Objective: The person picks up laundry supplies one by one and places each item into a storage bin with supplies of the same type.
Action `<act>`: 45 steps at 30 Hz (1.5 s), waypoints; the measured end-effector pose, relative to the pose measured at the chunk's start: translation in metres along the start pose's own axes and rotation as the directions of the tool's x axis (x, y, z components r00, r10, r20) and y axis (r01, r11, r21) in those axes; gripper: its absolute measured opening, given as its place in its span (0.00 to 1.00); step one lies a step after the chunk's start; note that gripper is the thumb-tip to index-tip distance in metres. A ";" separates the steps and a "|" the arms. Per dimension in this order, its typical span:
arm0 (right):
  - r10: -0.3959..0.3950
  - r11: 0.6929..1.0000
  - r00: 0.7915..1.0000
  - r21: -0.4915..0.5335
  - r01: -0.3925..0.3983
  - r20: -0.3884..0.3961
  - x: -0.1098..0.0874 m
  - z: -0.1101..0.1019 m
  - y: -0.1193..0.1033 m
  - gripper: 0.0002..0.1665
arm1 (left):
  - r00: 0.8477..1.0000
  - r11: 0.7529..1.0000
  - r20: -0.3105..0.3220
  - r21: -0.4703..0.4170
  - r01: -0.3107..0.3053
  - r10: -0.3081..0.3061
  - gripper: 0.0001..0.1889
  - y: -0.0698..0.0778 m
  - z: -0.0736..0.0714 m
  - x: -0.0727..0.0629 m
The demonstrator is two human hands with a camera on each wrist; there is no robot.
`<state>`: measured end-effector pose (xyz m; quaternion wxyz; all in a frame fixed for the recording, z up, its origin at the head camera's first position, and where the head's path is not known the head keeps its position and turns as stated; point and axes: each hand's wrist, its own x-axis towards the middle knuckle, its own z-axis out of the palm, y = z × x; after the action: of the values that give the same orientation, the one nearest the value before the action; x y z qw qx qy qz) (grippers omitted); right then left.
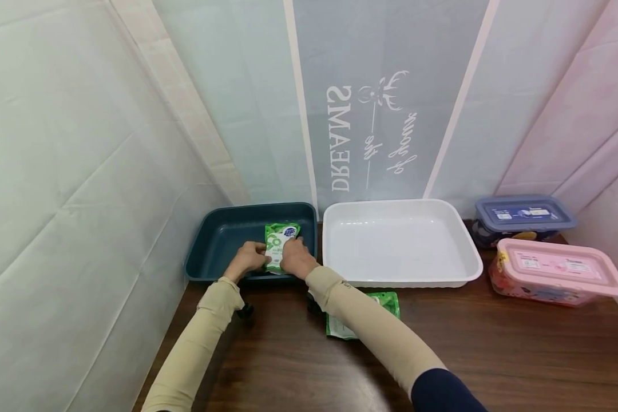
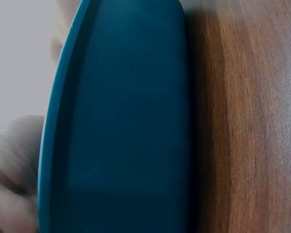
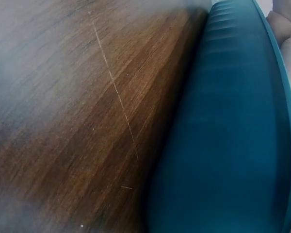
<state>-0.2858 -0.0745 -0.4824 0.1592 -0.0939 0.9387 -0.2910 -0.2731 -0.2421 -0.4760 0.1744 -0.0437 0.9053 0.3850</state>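
Note:
A green and white pouch is inside the dark teal tray, towards its right end. My left hand reaches over the tray's front rim and holds the pouch by its left edge, the thumb at the lower corner. On the other side my right hand grips the pouch's right part and covers some of its print. Both wrist views mostly show the outer wall of the teal tray, with part of the left hand behind the rim; the pouch is hidden there.
A white tray stands right of the teal one. Another green pouch lies on the wooden table, partly under my right forearm. At the far right are a blue lidded box and a pink lidded box. Fabric walls enclose the table.

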 end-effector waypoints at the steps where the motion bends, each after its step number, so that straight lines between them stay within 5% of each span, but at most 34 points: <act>1: 0.002 1.000 1.000 -0.008 -0.002 -0.004 0.000 0.000 0.000 0.30 | 1.000 1.000 -0.005 0.003 0.003 -0.003 0.31 0.000 0.000 0.000; 6: -0.007 0.999 1.000 -0.052 0.006 -0.014 0.002 0.003 0.002 0.21 | 0.999 0.999 -0.038 0.020 0.028 -0.027 0.30 0.002 0.002 -0.002; 18: -0.045 0.992 0.996 -0.118 0.035 -0.081 -0.005 0.003 -0.001 0.34 | 0.997 0.996 -0.071 0.081 0.041 -0.035 0.31 0.006 0.004 -0.003; 31: -0.151 0.979 0.983 -0.151 0.135 -0.103 -0.015 -0.016 -0.002 0.32 | 0.986 0.993 -0.152 0.108 -0.050 0.066 0.30 0.013 0.001 -0.014; 40: -0.357 0.915 0.916 -0.266 0.304 -0.183 -0.039 -0.027 0.008 0.28 | 0.951 0.971 -0.222 0.152 -0.185 0.216 0.28 0.021 0.006 -0.039; 45: -0.453 0.880 0.853 -0.285 0.380 -0.260 -0.060 -0.031 0.015 0.27 | 0.901 0.946 -0.290 0.084 -0.313 0.324 0.23 0.027 0.014 -0.055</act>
<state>-0.2426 -0.0299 -0.4525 -0.0734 -0.2650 0.9353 -0.2228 -0.2232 -0.2166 -0.4475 -0.0295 0.0499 0.9227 0.3811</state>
